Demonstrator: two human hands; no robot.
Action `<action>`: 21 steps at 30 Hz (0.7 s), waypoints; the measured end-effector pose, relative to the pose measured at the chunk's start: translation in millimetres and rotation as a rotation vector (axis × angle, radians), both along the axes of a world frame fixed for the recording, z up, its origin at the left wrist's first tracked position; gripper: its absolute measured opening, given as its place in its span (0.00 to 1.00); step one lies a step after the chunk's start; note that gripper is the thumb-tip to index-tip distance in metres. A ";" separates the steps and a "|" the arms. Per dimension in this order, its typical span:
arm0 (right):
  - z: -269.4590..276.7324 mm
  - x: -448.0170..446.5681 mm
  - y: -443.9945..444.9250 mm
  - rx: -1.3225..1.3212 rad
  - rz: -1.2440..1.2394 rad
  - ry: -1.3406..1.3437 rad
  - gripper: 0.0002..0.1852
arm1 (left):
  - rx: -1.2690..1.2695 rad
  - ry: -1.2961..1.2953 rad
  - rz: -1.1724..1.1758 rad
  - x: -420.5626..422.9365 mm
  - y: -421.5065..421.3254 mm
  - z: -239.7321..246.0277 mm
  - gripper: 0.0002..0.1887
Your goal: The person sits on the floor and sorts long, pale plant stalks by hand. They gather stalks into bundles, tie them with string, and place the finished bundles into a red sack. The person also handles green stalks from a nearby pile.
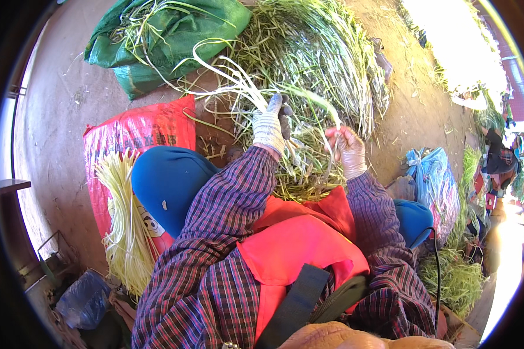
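Observation:
My left hand (268, 128), in a striped knitted glove with dark fingertips, grips a loose bunch of long, pale leafy stalks (246, 87). Their curling ends fan out towards the upper left, and short root ends poke out below the fist. To its right, my right hand (349, 150) wears a thin translucent glove. Its fingers pinch a greenish-white stalk (329, 109), from which a thin strand hangs. Both hands are above the near side of a large heap of green and whitish stalks (314, 65).
On a red printed sack (139, 126) at left lies a neat bundle of pale yellow stalks (124, 222). A green woven sack (174, 39) carries loose leaves. At right are a tied blue plastic bag (434, 179), more greens (454, 279) and another person (500, 150).

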State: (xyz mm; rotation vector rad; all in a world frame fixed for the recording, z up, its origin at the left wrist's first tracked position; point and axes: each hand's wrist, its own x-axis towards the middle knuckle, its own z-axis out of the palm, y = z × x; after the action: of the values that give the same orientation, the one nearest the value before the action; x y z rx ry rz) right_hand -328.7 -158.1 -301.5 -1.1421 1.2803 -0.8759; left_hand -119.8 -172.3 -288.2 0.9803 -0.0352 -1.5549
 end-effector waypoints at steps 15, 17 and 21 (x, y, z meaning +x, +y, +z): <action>-4.5 19.4 14.0 0.110 0.193 0.009 0.10 | 0.082 -0.209 -0.280 -21.6 -0.2 -18.5 0.13; -4.8 20.6 14.7 -0.001 0.282 0.198 0.10 | 0.078 -0.195 -0.324 -21.1 1.2 -17.7 0.14; -1.4 22.6 15.7 -0.004 0.353 0.297 0.14 | 0.037 -0.306 -0.346 -23.3 3.1 -12.1 0.13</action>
State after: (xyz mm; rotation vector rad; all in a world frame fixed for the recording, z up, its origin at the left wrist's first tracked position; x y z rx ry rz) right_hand -306.1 -142.3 -302.9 -1.4875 1.2583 -0.4586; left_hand -143.0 -169.2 -300.3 1.2848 -0.4105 -1.7059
